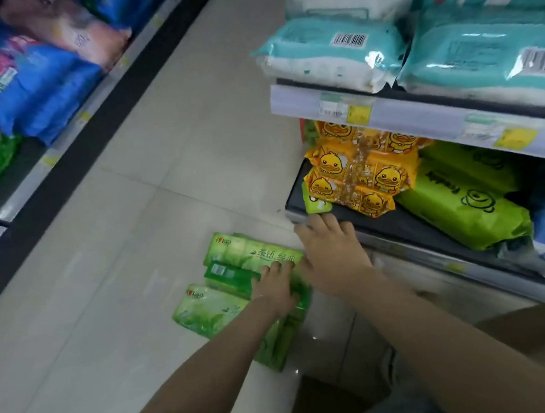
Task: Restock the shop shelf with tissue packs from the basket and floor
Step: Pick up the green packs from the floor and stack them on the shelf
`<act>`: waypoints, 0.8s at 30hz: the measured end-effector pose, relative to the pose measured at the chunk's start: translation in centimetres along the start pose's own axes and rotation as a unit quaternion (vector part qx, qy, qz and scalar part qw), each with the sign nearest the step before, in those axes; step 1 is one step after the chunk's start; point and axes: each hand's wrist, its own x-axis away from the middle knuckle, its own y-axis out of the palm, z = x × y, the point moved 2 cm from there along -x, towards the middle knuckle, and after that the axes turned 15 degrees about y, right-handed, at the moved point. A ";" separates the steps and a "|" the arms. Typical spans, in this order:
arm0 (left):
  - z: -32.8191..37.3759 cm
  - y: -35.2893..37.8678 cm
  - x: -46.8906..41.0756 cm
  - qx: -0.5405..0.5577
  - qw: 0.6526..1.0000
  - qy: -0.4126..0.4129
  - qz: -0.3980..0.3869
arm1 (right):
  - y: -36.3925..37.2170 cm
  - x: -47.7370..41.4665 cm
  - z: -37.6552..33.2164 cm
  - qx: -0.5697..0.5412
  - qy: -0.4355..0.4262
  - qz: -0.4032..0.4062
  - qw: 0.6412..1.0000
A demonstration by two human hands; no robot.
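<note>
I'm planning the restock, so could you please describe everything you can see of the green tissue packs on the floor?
The green tissue packs lie in a loose pile on the pale tiled floor beside the bottom shelf. They have glossy plastic wrap, a leaf print, a red logo and printed lettering. The left hand rests on top; the right hand is spread open beside it.

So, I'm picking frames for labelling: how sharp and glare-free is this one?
Head view: soft overall; blue packs at left smeared; print on green tissue packs fuzzy; wide-angle lens skews the shelf rail; glare specks on the floor.
</note>
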 end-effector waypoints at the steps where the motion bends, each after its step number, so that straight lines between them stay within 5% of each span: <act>1: -0.2 0.9 -0.5 0.002 1.000 -0.006 -0.020 | 0.6 -0.1 0.3 -0.008 0.010 -0.010 1.000; 10: -2.2 4.7 -3.2 -0.041 0.992 -0.040 -0.109 | 1.8 -1.4 1.6 -0.072 0.065 -0.026 0.995; 24: -3.7 -0.5 -3.0 -0.039 0.993 0.034 -0.107 | -0.1 -0.1 2.4 -0.108 0.076 -0.038 0.991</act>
